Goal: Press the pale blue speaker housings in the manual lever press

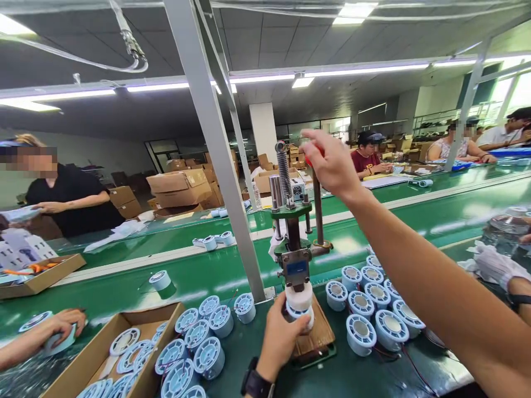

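In the head view, a green hand press (295, 265) stands in front of me on a wooden base plate (317, 326). My left hand (280, 334), with a dark watch at the wrist, is closed round a light blue round housing (299, 314) under the press's white pressing block (298, 297). The block sits on top of the housing or very close to it. Up at the right, my right hand (332, 163) is curled over the red knob at the top of the upright press lever (318, 210). Most of the knob is hidden by the fingers.
Several light blue housings stand left (209, 356) and right (360, 334) of the press. A cardboard box (166, 312) holds round blue parts. A grey post (215, 138) rises behind. Beyond runs a green conveyor (344, 243). Co-workers' hands are at the left (62, 329) and right (498, 265).
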{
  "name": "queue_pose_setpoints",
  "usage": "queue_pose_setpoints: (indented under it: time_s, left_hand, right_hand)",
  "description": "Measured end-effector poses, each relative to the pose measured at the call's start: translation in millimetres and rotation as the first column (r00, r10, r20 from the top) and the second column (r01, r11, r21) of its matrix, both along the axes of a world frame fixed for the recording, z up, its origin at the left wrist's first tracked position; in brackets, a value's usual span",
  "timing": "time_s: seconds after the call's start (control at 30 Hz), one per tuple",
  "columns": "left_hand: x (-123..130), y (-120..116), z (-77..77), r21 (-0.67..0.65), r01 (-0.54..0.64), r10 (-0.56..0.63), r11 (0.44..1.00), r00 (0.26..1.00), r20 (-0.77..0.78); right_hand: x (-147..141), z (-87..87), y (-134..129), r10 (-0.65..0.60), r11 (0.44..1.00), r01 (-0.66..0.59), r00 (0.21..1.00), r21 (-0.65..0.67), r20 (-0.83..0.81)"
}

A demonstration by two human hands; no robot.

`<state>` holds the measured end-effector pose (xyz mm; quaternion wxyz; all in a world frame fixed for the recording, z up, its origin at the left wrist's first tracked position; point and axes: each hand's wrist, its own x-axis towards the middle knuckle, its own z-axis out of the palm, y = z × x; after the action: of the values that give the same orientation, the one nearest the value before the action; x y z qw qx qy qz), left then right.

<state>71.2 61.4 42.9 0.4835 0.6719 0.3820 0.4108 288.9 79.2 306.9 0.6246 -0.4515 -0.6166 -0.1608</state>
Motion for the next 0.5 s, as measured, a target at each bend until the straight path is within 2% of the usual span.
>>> queue_pose_setpoints:
  time_s: [0.1,0.2,0.33,0.4,0.43,0.47,0.5]
  left_hand:
    - [12,5,-8.9,0.024,0.024,-0.024,0.999,1.000,0.018]
    - [10,7,-13.4,0.031,0.051,-0.052,0.998,0.999,0.006]
    - [7,5,-19.0,0.013,0.067,-0.067,0.998,0.998,-0.016]
    - [8,3,-22.4,0.012,0.066,-0.066,0.998,0.998,-0.009]
    - [9,1,-23.9,0.015,0.060,-0.060,0.998,0.998,-0.003]
    - [9,-2,-25.4,0.018,0.045,-0.045,0.999,0.999,0.000]
    - [9,-4,-27.0,0.020,0.023,-0.023,1.000,1.000,-0.001]
  right_hand:
    - [2,-1.7,25,0.104,0.992,-0.108,0.992,-0.066,-0.067]
    - [2,-9.8,33,0.159,0.982,-0.171,0.978,-0.078,-0.134]
    - [4,4.8,29,0.159,0.978,-0.181,0.970,-0.105,-0.186]
    - [4,9.7,10,0.119,0.982,-0.142,0.976,-0.121,-0.181]
    - [2,5.0,-9,0.111,0.985,-0.131,0.980,-0.113,-0.166]
    - [-1,-7.1,-33,0.099,0.989,-0.112,0.988,-0.102,-0.122]
    - [-5,-27.9,-62,0.110,0.989,-0.116,0.991,-0.090,-0.074]
